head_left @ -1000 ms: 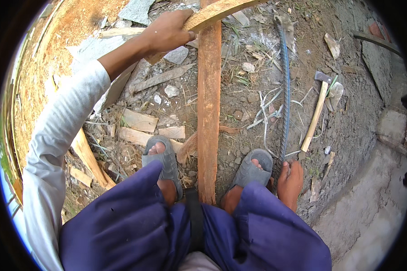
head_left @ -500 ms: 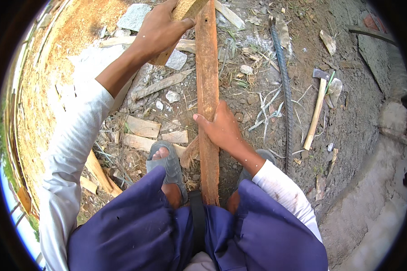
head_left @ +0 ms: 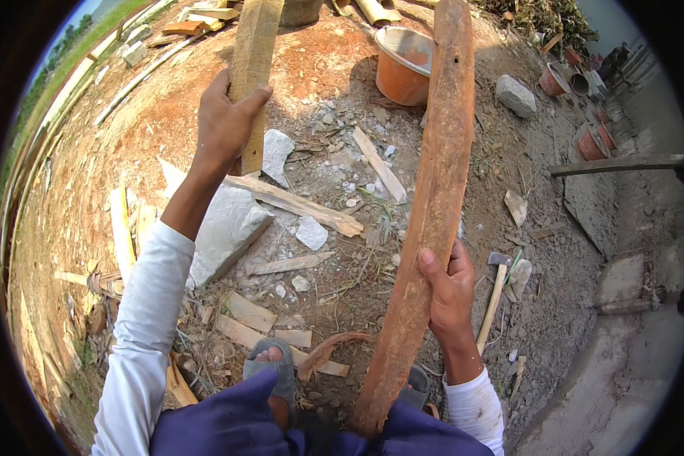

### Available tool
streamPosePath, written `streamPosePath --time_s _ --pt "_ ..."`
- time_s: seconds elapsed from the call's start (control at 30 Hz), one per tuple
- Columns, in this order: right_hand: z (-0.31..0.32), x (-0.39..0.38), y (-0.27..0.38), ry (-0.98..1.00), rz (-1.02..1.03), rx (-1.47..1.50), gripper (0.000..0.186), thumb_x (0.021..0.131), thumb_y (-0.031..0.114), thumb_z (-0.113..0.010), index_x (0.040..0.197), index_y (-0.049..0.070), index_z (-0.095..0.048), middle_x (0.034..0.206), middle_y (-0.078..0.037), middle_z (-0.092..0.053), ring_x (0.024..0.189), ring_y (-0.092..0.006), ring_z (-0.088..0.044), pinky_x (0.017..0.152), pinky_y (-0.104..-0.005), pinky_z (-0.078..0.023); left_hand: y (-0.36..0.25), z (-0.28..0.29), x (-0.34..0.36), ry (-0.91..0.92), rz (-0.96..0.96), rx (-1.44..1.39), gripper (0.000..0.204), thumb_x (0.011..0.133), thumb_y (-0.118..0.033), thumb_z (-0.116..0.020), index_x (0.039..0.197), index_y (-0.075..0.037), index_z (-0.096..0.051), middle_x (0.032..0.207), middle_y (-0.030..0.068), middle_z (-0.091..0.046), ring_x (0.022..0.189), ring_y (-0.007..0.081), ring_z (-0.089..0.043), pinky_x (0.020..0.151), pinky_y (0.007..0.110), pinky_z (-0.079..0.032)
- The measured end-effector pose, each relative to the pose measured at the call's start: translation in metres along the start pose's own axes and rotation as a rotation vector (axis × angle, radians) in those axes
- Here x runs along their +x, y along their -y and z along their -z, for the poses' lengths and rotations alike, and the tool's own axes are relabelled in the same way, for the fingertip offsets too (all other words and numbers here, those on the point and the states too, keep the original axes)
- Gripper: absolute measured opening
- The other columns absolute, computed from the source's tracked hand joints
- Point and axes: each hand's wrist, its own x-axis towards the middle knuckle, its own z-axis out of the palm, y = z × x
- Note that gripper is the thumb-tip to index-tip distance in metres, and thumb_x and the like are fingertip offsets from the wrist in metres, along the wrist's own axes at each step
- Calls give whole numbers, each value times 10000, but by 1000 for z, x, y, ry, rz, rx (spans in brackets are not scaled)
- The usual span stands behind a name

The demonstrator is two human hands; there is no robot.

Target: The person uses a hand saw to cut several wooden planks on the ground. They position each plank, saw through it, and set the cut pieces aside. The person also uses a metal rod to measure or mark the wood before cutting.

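My left hand (head_left: 226, 125) is closed round the lower part of a light brown piece of timber (head_left: 256, 57), which runs out past the top edge of the picture. A long, rough reddish-brown plank (head_left: 425, 220) slants from between my knees up to the top right of centre. My right hand (head_left: 450, 292) grips that plank from its right side, thumb lying on the face. The two pieces of wood are apart. The plank's far end is cut off by the picture's edge, and its near end reaches my lap.
A hatchet (head_left: 494, 300) lies on the ground right of my right hand. Beyond the plank stands an orange bucket (head_left: 403, 76). A large pale stone block (head_left: 228, 228) sits beneath my left forearm. Wood scraps (head_left: 251, 311) lie around my feet, and a concrete edge (head_left: 585, 380) curves along the right.
The view has tilted up, showing more ground ahead. The timber has swung away to the left of the plank. The plank now leans to the right, still in my right hand.
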Motion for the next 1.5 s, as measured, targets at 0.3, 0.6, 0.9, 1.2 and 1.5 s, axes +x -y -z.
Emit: streamPosePath --time_s 0.3,0.6,0.9,1.2,1.5 --pt "48 103 144 -62 416 -188 489 972 232 -777 1349 20 -549 1236 -87 -663 1144 -170 -637 990 -345 -532 8 11 -19 -31 49 31 458 852 -229 -766 1168 82 -649 1016 237 -724 923 303 -698 856 405 -530" --pt "62 152 125 -49 306 -648 436 955 199 -798 1301 23 -600 1253 -104 -659 1157 -194 -632 1014 -364 -508 -5 -12 -21 14 41 -11 453 834 -258 -751 1147 55 -657 1055 294 -712 1005 426 -690 902 473 -521" --pt "52 167 39 426 389 -667 505 1012 213 -695 1464 38 -556 1448 -154 -600 1396 -271 -525 1178 -410 -404 8 -17 -26 155 67 33 517 804 -269 -784 1168 75 -656 1054 317 -698 1005 451 -683 918 475 -519" --pt "36 125 13 519 395 -1133 448 974 126 -608 1421 114 -578 1547 -193 -534 1439 -354 -510 1170 -425 -413 47 -21 -34 200 40 175 451 789 -271 -820 1102 24 -686 1021 264 -703 980 425 -679 889 466 -519" --pt "2 102 -26 465 681 -1467 552 837 181 -760 1346 103 -562 1468 -196 -573 1212 -369 -644 910 -456 -512 87 -46 -36 428 125 190 464 776 -237 -815 1164 -7 -708 1070 259 -724 1021 408 -695 909 444 -526"
